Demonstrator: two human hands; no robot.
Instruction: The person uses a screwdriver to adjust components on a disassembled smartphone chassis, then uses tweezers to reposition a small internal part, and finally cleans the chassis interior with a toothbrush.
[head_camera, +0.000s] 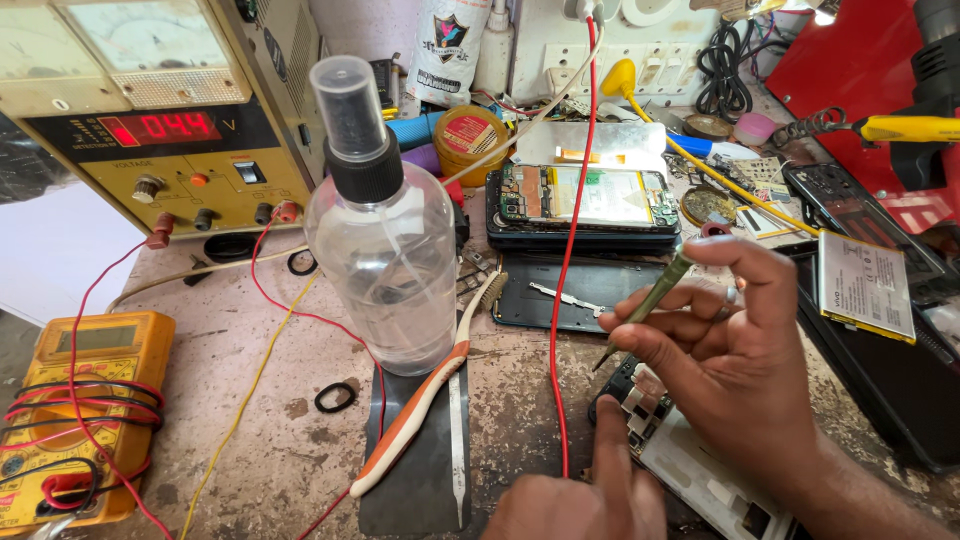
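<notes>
We're pinching a slim olive-green screwdriver (648, 303) between the thumb and fingers (700, 300) of our right hand (735, 350), closed snug around the metal shaft, tip slanting down and left toward the opened phone (690, 460) lying under that hand. The wrist is bending in from the lower right, knuckles up. Our left hand (580, 500) is coming up from the bottom edge with one finger stretched out, pressing on the dark corner of that phone; the other fingers are out of frame, so we can't tell how they're curled, and it isn't gripping anything we can see.

The phone is showing a white inner frame with small boxy metal shields near the top. A thin red wire (568, 290) is running down the counter (250, 420) just left of the hands. The counter itself is rough, stained and pinkish-grey.

Further out, an orange and white toothbrush (420, 400) is lying diagonally over a dark flat plate (415, 490), next to a clear round plastic spray bottle (385, 270) with a black collar. Beyond sits another opened phone (585, 205) with its board exposed. A yellow multimeter (75, 420) wrapped in red and black leads is sitting at the far left, below a beige power supply (170, 110) with red glowing digits. A flat silver battery (866, 285) is resting off to the right.
</notes>
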